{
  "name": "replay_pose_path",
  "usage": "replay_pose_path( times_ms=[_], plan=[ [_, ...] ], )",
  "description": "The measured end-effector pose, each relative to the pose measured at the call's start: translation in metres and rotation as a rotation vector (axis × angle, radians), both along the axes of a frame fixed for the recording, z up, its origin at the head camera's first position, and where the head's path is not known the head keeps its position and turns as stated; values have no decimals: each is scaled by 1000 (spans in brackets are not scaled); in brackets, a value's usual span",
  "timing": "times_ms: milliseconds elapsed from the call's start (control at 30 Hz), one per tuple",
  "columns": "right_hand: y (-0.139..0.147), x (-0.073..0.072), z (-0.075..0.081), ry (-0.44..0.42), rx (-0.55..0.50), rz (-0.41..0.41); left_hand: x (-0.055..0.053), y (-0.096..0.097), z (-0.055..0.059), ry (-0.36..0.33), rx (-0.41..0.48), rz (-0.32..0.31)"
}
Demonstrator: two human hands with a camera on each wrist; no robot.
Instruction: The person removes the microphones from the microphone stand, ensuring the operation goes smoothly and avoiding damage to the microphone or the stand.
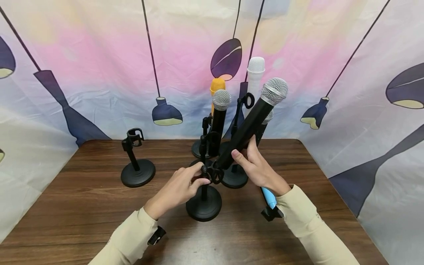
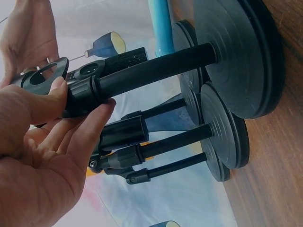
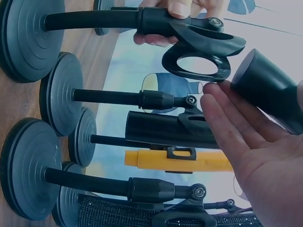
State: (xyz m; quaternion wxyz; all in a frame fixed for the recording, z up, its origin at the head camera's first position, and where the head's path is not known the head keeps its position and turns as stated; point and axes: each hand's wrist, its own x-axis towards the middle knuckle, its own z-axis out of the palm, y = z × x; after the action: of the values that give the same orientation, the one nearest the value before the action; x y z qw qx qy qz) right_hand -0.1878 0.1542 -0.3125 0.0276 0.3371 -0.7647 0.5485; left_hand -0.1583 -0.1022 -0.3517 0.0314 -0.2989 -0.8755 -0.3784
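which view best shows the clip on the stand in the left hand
The right wrist view: the clip appears large, its opening plainly visible. The head view shows it small and dark beside the left hand; the left wrist view has it partly hidden by that hand.

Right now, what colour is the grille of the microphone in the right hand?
The grille is silver, clearest in the head view.

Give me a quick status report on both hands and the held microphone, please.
Left hand gripping neck of front microphone stand. Right hand holding silver-headed black microphone, lower end just outside the clip. Other microphone stands close behind.
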Motion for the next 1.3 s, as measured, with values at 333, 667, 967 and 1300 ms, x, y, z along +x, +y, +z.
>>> replay_pose_path(
  times_ms=[333,667,967,1300],
  plan=[
    [7,6,5,17,0,-19,8,5,-7,50,18,79],
    [19,11,10,34,94,-115,14,5,-6,135,-30,252],
    [35,15,7,36,122,-154,19,-11,-4,122,-66,312],
    [53,17,7,59,196,-231,26,-30,-3,133,-87,395]
  ],
)
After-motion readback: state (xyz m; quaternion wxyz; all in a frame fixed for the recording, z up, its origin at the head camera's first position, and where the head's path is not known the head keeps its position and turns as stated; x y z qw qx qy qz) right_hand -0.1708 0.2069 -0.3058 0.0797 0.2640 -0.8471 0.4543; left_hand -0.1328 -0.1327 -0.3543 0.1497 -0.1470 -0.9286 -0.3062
